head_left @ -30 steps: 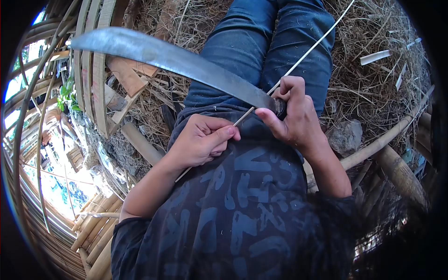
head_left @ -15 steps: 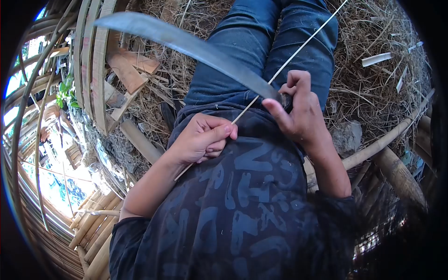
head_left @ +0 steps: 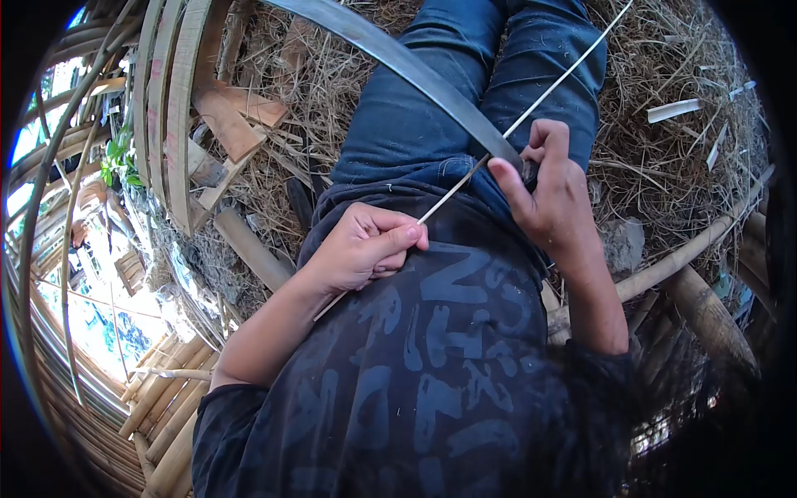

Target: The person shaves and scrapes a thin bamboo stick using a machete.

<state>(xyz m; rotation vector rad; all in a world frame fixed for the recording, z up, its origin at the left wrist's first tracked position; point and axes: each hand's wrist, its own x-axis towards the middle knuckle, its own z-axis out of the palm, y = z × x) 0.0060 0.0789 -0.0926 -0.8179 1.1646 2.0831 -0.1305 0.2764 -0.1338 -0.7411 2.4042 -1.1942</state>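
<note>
My left hand (head_left: 369, 249) pinches a thin pale stick (head_left: 448, 196) between thumb and fingers, over the dark shirt. The stick runs diagonally from below that hand up to the top right, across the jeans (head_left: 423, 91). In my right hand (head_left: 552, 187) is a long curved machete (head_left: 398, 60), its handle mostly hidden in the fingers. The blade crosses the stick close to my right thumb and slants to the top left, its tip cut off by the frame edge.
Wooden slats (head_left: 178, 124) and reddish wood pieces (head_left: 228, 124) lie at the upper left. Dry fibres cover the ground. A grey stone (head_left: 621, 245) and bamboo poles (head_left: 706, 307) are at the right. A pale offcut (head_left: 673, 110) rests at the upper right.
My right hand and the machete have moved up and slightly right along the stick, and the blade points more steeply upward. My left hand keeps its pinch, almost in place.
</note>
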